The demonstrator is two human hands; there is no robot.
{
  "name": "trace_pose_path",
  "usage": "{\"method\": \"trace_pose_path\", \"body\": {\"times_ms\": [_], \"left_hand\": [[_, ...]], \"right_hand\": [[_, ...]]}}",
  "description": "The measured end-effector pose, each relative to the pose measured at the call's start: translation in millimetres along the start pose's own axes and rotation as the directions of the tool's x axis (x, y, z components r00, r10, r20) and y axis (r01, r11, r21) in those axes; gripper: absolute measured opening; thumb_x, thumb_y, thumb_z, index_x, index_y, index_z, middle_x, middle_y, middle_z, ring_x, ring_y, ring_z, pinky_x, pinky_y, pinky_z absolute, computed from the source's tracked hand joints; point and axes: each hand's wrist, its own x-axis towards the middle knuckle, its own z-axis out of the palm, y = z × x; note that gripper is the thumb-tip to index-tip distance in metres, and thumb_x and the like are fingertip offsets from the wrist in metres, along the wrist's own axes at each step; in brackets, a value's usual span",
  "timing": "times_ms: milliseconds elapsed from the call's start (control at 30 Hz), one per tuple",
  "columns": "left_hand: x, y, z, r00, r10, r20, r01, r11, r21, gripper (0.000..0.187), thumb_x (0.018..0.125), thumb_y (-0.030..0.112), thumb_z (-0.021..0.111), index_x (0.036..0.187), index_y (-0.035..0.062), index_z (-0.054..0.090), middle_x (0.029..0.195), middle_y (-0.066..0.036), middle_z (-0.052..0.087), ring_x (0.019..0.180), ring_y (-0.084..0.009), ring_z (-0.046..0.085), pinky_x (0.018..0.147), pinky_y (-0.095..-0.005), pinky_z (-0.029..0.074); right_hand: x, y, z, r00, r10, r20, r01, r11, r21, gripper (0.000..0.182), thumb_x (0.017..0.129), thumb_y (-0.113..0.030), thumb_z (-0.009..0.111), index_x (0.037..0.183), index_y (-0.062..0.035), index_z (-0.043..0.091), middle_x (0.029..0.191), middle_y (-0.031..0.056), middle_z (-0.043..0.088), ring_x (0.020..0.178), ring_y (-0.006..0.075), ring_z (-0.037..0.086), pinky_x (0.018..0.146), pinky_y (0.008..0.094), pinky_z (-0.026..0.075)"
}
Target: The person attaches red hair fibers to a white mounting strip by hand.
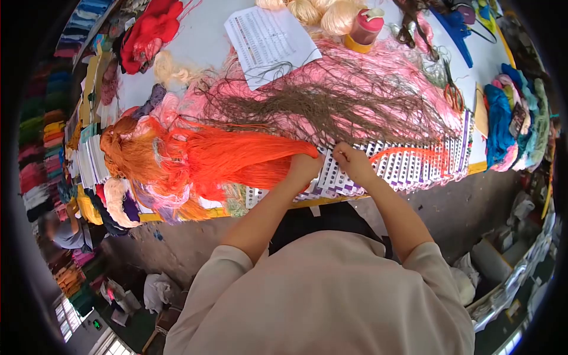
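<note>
A thick bundle of orange-red thread (242, 157) lies across the left half of the table, and my left hand (306, 167) is closed on its right end. Just to the right, my right hand (350, 161) is pinched over a row of white cards with dark holes (402, 168); whatever its fingertips hold is too small to make out. Some orange strands (414, 152) run across the cards to the right of my right hand. Loose brown threads (319, 109) and pink threads (378, 71) spread out behind both hands.
A printed sheet (269, 41) lies at the back, near a pink-topped jar (365, 29) and cream yarn (338, 16). Orange-handled scissors (454, 94) are at the right. Red yarn (151, 35) is back left; blue skeins (500, 115) hang at the right edge. A person (71, 231) is far left.
</note>
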Motion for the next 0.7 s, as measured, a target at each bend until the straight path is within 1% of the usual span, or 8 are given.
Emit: {"method": "trace_pose_path", "body": {"times_ms": [33, 100, 167, 300, 433, 500, 667, 700], "left_hand": [[6, -5, 7, 0.994, 0.108, -0.033, -0.108, 0.994, 0.011, 0.03, 0.078, 0.029, 0.068, 0.078, -0.0011, 0.069, 0.071, -0.013, 0.066, 0.066, -0.0199, 0.066, 0.059, -0.0357, 0.051], [4, 6, 10, 0.99, 0.125, -0.058, -0.124, 0.992, 0.022, 0.024, 0.082, 0.025, 0.066, 0.083, 0.0017, 0.07, 0.071, -0.012, 0.066, 0.066, -0.0198, 0.066, 0.058, -0.035, 0.051], [-10, 21, 8, 0.994, -0.025, 0.105, 0.055, 0.953, -0.297, 0.019, 0.088, 0.022, 0.065, 0.092, 0.0041, 0.068, 0.066, -0.001, 0.058, 0.053, -0.0097, 0.05, 0.047, -0.0272, 0.039], [6, 15, 8, 0.954, -0.118, 0.277, 0.25, 0.824, -0.508, 0.012, 0.091, 0.017, 0.063, 0.091, 0.0054, 0.067, 0.064, 0.002, 0.054, 0.052, -0.008, 0.044, 0.048, -0.0247, 0.033], [4, 21, 9, 0.959, -0.12, 0.258, 0.23, 0.861, -0.454, 0.011, 0.09, 0.016, 0.064, 0.09, 0.0053, 0.066, 0.064, 0.002, 0.053, 0.053, -0.0079, 0.044, 0.049, -0.0242, 0.032], [9, 20, 9, 0.95, -0.063, 0.307, 0.193, 0.889, -0.415, 0.01, 0.09, 0.014, 0.063, 0.091, 0.0051, 0.067, 0.064, 0.002, 0.053, 0.054, -0.008, 0.045, 0.051, -0.0249, 0.033], [17, 6, 5, 0.957, 0.029, 0.29, 0.072, 0.94, -0.333, 0.01, 0.089, 0.014, 0.062, 0.087, 0.0048, 0.066, 0.065, 0.001, 0.055, 0.054, -0.008, 0.045, 0.049, -0.0262, 0.034], [15, 3, -1, 0.986, 0.045, 0.162, -0.016, 0.984, -0.178, 0.01, 0.089, 0.013, 0.062, 0.087, 0.0045, 0.065, 0.067, 0.0, 0.058, 0.054, -0.0078, 0.046, 0.049, -0.0258, 0.035]], "right_hand": [[0, 3, -3, 1.0, 0.016, 0.027, -0.017, 0.999, 0.038, 0.01, 0.094, -0.02, 0.056, 0.096, -0.0098, 0.056, 0.064, 0.0088, 0.06, 0.057, 0.0197, 0.06, 0.055, 0.034, 0.046], [2, 4, -7, 0.999, 0.009, 0.046, -0.013, 0.995, 0.096, 0.01, 0.094, -0.019, 0.055, 0.096, -0.0096, 0.055, 0.064, 0.0071, 0.059, 0.057, 0.0172, 0.059, 0.055, 0.0328, 0.045], [4, 5, -8, 0.998, -0.006, 0.064, -0.005, 0.986, 0.167, 0.008, 0.095, -0.016, 0.054, 0.095, -0.0084, 0.053, 0.063, 0.0041, 0.056, 0.056, 0.0132, 0.056, 0.055, 0.0304, 0.045], [6, -3, -14, 0.994, 0.02, 0.111, -0.042, 0.98, 0.195, 0.005, 0.097, -0.013, 0.052, 0.095, -0.0082, 0.052, 0.062, 0.0013, 0.052, 0.053, 0.0077, 0.05, 0.049, 0.0251, 0.039], [8, -12, -19, 0.984, 0.105, 0.144, -0.134, 0.969, 0.209, 0.005, 0.097, -0.014, 0.051, 0.095, -0.0091, 0.049, 0.061, 0.0017, 0.052, 0.051, 0.0087, 0.05, 0.047, 0.0259, 0.039], [12, -10, -18, 0.977, 0.134, 0.169, -0.157, 0.979, 0.128, 0.008, 0.096, -0.015, 0.051, 0.094, -0.008, 0.048, 0.065, 0.0063, 0.061, 0.058, 0.0179, 0.063, 0.055, 0.0338, 0.048], [12, -1, -15, 0.963, 0.152, 0.223, -0.203, 0.952, 0.23, 0.008, 0.094, -0.014, 0.053, 0.096, -0.0074, 0.049, 0.063, 0.0055, 0.059, 0.056, 0.016, 0.06, 0.053, 0.0327, 0.046], [12, 2, -15, 0.965, 0.147, 0.219, -0.197, 0.953, 0.229, 0.009, 0.094, -0.014, 0.054, 0.098, -0.0071, 0.05, 0.066, 0.0065, 0.061, 0.059, 0.0154, 0.061, 0.054, 0.0321, 0.046]]}}
